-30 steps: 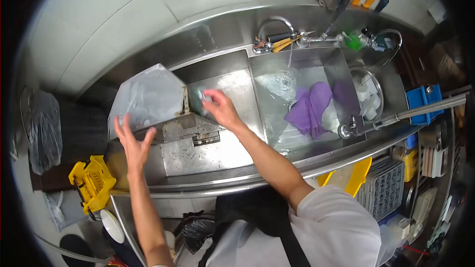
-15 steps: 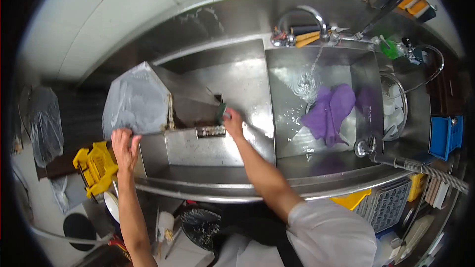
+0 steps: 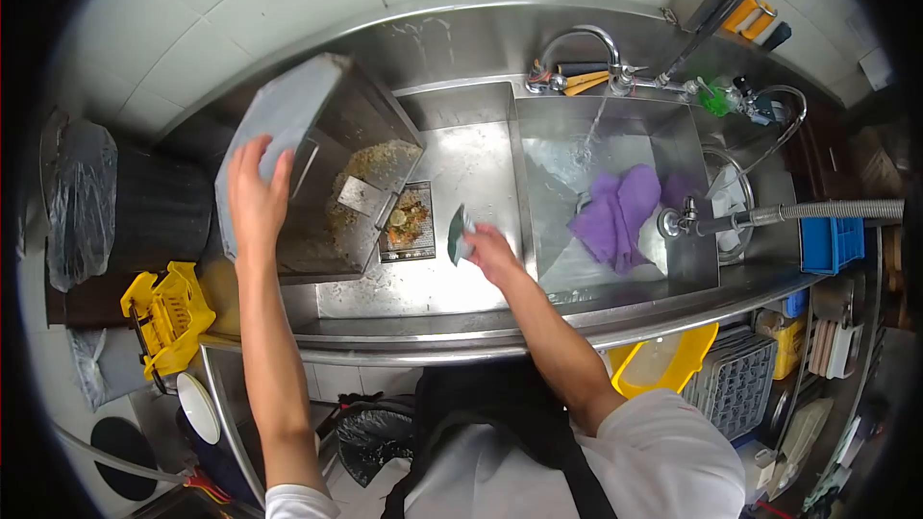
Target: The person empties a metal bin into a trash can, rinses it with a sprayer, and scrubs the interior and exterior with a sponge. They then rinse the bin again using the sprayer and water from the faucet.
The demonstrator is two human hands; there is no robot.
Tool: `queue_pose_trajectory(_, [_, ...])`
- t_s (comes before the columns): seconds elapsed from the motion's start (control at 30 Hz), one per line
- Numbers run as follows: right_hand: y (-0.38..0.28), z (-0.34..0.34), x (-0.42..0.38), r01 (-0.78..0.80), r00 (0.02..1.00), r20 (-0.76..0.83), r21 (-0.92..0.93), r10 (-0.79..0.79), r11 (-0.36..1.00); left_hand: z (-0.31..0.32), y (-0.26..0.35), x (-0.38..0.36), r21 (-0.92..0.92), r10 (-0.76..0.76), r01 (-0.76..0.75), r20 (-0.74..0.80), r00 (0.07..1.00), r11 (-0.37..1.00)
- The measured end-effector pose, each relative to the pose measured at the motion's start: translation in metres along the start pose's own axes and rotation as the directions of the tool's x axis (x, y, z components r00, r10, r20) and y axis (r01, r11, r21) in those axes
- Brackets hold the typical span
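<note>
A large steel box [image 3: 361,144] stands tilted in the left sink basin [image 3: 466,149], its open side facing right and its inner walls dirty with crumbs. My left hand [image 3: 258,197] holds it from the left, fingers spread over its grey outer face. In my right hand [image 3: 488,252] is a dark green scouring pad [image 3: 457,235], raised over the basin floor, apart from the box. Between box and pad, a drain grate [image 3: 420,252] carries food scraps [image 3: 408,216].
Water runs from a tap [image 3: 586,34] into the right basin, where a purple cloth [image 3: 615,216] lies. A spray hose [image 3: 827,211] crosses at right. Left stand a yellow mop wringer [image 3: 173,312] and a plastic-covered bin [image 3: 82,202]. A yellow tub [image 3: 663,356] sits below the sink's front.
The box has tipped, turning its open side into view with the scraps on the grate. My left hand has moved up onto its face; my right hand has shifted right with the pad.
</note>
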State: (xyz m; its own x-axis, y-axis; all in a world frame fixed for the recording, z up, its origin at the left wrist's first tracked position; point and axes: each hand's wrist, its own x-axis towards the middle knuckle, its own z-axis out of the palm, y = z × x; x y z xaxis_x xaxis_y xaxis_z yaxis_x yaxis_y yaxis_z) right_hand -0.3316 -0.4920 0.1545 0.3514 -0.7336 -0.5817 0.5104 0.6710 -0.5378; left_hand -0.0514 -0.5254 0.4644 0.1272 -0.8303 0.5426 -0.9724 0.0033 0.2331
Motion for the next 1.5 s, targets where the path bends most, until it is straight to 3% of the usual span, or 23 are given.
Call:
queue_pose_trajectory(0.03, [-0.005, 0.022, -0.034, -0.067, 0.996, -0.051, 0.054, 0.070, 0.996, -0.024, 0.005, -0.014, 0.017, 0.108, -0.107, -0.119, 0.987, 0.994])
queue_pose_trajectory(0.17, [-0.005, 0.063, -0.083, -0.069, 0.997, 0.035, 0.144, 0.064, 0.987, -0.080, -0.006, -0.108, -0.287, -0.259, 0.246, -0.006, 0.966, 0.926])
queue_pose_trajectory(0.23, [-0.001, 0.089, -0.096, -0.075, 0.993, 0.107, 0.187, 0.055, 0.979, -0.064, -0.022, -0.169, -0.513, -0.399, 0.434, 0.184, 0.898, 0.741])
queue_pose_trajectory(0.3, [0.008, 0.118, -0.109, 0.087, 0.996, 0.050, -0.147, -0.080, 0.985, -0.056, -0.001, -0.194, -0.562, -0.340, 0.630, 0.539, 0.770, 0.536])
queue_pose_trajectory(0.37, [0.017, 0.146, -0.119, 0.157, 0.988, 0.060, -0.389, -0.145, 0.908, -0.031, 0.006, -0.210, -0.615, -0.314, 0.648, 0.570, 0.759, 0.450])
queue_pose_trajectory(0.43, [0.027, 0.164, -0.127, 0.396, 0.912, 0.217, -0.687, -0.349, 0.609, -0.017, 0.005, -0.208, -0.604, -0.307, 0.631, 0.558, 0.771, 0.486])
queue_pose_trajectory(0.5, [0.036, 0.165, -0.124, 0.386, 0.912, 0.200, -0.711, -0.357, 0.588, 0.002, 0.001, -0.213, -0.595, -0.294, 0.609, 0.544, 0.786, 0.525])
queue_pose_trajectory(0.57, [0.035, 0.172, -0.131, 0.538, 0.816, 0.381, -0.777, -0.435, 0.327, 0.025, -0.014, -0.220, -0.573, -0.356, 0.710, 0.616, 0.702, 0.409])
queue_pose_trajectory(0.6, [0.029, 0.173, -0.142, 0.482, 0.874, 0.386, -0.765, -0.294, 0.427, 0.036, -0.021, -0.223, -0.642, -0.397, 0.726, 0.617, 0.679, 0.246])
queue_pose_trajectory(0.7, [-0.001, 0.123, -0.134, 0.542, 0.821, 0.551, -0.668, -0.149, 0.509, 0.033, -0.039, -0.223, -0.526, -0.457, 0.763, 0.612, 0.646, 0.376])
queue_pose_trajectory(0.77, [-0.061, 0.068, -0.131, 0.328, 0.944, 0.233, -0.737, -0.234, 0.591, 0.032, -0.053, -0.238, -0.474, -0.470, 0.721, 0.550, 0.691, 0.505])
queue_pose_trajectory(0.8, [-0.082, 0.017, -0.111, 0.309, 0.917, 0.085, -0.769, -0.389, 0.560, 0.035, -0.058, -0.248, -0.514, -0.492, 0.718, 0.524, 0.696, 0.468])
queue_pose_trajectory(0.93, [-0.133, -0.204, -0.065, 0.018, 0.613, -0.488, -0.777, -0.621, 0.629, 0.008, -0.038, -0.235, -0.371, -0.534, 0.688, 0.441, 0.721, 0.624])
queue_pose_trajectory(1.0, [-0.127, -0.323, -0.043, -0.338, 0.445, -0.362, -0.915, -0.819, 0.221, 0.004, -0.020, -0.223, -0.284, -0.502, 0.610, 0.371, 0.782, 0.740])
queue_pose_trajectory(1.03, [-0.127, -0.333, -0.044, -0.433, 0.428, -0.404, -0.877, -0.809, 0.209, 0.010, -0.014, -0.214, -0.277, -0.533, 0.624, 0.339, 0.775, 0.731])
queue_pose_trajectory(1.1, [-0.137, -0.331, -0.033, -0.183, 0.629, -0.487, -0.850, -0.606, 0.493, 0.015, -0.007, -0.198, -0.218, -0.413, 0.488, 0.313, 0.855, 0.845])
queue_pose_trajectory(1.13, [-0.148, -0.308, -0.034, 0.033, 0.847, -0.464, -0.439, -0.258, 0.898, 0.009, 0.008, -0.181, -0.190, -0.411, 0.481, 0.315, 0.855, 0.856])
queue_pose_trajectory(1.17, [-0.162, -0.276, -0.032, -0.028, 0.970, -0.244, -0.083, 0.007, 0.996, 0.013, 0.009, -0.166, -0.174, -0.422, 0.482, 0.293, 0.858, 0.859])
queue_pose_trajectory(1.2, [-0.176, -0.225, -0.035, -0.156, 0.987, -0.022, 0.023, 0.157, 0.987, 0.025, 0.005, -0.152, -0.157, -0.360, 0.408, 0.262, 0.895, 0.900])
queue_pose_trajectory(1.3, [-0.198, -0.006, -0.059, -0.283, 0.894, 0.351, -0.036, 0.277, 0.958, 0.044, 0.003, -0.113, -0.092, -0.367, 0.396, 0.237, 0.900, 0.914])
queue_pose_trajectory(1.37, [-0.210, 0.108, -0.074, -0.292, 0.711, 0.653, -0.062, 0.260, 0.954, 0.039, 0.015, -0.078, -0.005, -0.520, 0.542, 0.273, 0.810, 0.841])
queue_pose_trajectory(1.47, [-0.233, 0.164, -0.078, -0.318, 0.713, 0.623, -0.122, 0.322, 0.940, 0.035, 0.016, -0.052, 0.243, -0.608, 0.560, 0.231, 0.760, 0.792])
queue_pose_trajectory(1.5, [-0.243, 0.150, -0.075, -0.169, 0.830, 0.514, -0.136, 0.216, 0.976, 0.031, 0.015, -0.054, 0.244, -0.609, 0.561, 0.229, 0.760, 0.791])
